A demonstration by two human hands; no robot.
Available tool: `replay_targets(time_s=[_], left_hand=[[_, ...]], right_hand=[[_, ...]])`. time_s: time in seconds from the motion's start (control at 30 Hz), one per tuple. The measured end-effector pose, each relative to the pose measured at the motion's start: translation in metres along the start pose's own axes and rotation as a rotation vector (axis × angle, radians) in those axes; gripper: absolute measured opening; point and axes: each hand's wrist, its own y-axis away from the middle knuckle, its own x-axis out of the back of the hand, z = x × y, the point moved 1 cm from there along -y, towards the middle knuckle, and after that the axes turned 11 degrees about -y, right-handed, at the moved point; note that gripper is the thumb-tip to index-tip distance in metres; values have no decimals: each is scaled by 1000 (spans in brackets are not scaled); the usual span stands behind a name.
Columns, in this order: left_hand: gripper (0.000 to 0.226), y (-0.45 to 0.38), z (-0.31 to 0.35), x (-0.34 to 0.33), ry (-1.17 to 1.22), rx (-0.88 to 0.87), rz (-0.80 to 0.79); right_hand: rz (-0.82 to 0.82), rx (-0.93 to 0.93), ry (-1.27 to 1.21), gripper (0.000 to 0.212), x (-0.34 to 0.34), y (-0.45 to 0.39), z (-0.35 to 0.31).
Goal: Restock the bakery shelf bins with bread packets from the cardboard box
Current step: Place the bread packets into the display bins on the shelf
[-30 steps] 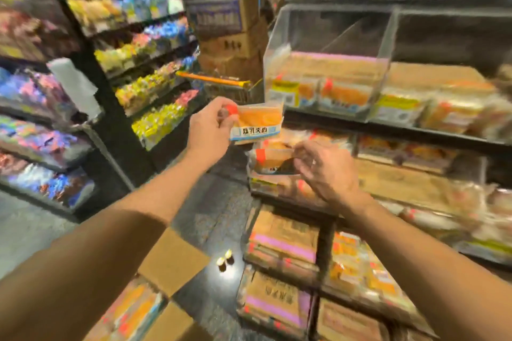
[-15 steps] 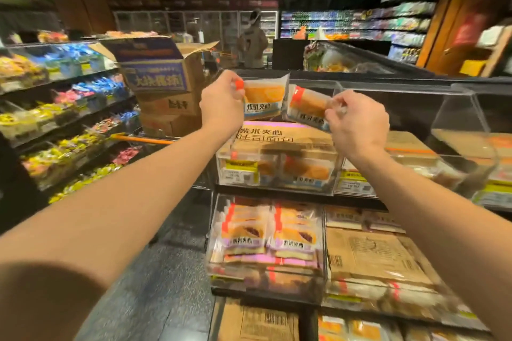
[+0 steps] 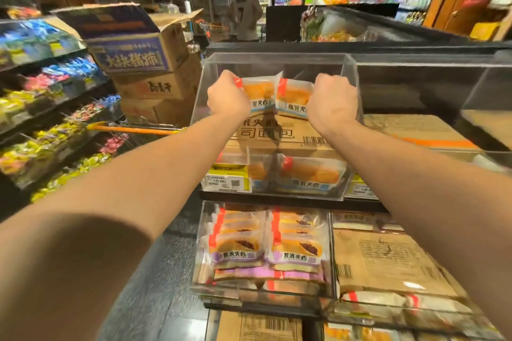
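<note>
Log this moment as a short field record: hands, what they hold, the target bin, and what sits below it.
left hand: grips one clear-wrapped orange bread packet with a red strip
right hand: grips a second matching bread packet
packets: side by side, edges meeting, held at the top bin's opening
target: clear acrylic top-shelf bin, holding a brown cardboard box and a few like packets at its front
price tag: yellow label on the bin's front
below: clear bin of purple-labelled bread packets
</note>
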Motion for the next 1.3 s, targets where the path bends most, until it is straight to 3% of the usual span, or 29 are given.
replay_targets(time_s=[0.13,0.27,0.53,0.63,0.73,0.83,1.0,1.07,1.17,1.3], left_hand=[[29,-18,2,-10,104,140,-50],[61,-25,5,-14,105,233,-124],[38,-25,4,0,125,192,-186],[43,-8,-1,1,79,142,-176],[68,6,5,-1,-25,35,-168],[56,9,10,-5,-132,-141,-183],[72,-11,1,-9,-290,-261,-258],[74,-16,-4,-11,-333,-271,-293],[75,-14,-4,-12,-388,-277,-323],[62,-4,7,-7,-353,-365,-206]], right_hand=[[26,-208,-181,36,-16,-16,-2],[77,-323,-246,46,-21,-30,-3],[115,-361,-280,43,-22,-35,-4],[98,-463,-385,56,-23,-36,-6],[91,-529,-445,65,-25,-37,-7],[62,-558,-465,70,-28,-38,-7],[18,-621,-527,92,-34,-29,-14],[-1,-623,-503,88,-32,-27,-15],[19,-646,-503,61,-32,-36,-10],[64,-657,-449,45,-34,-44,-6]])
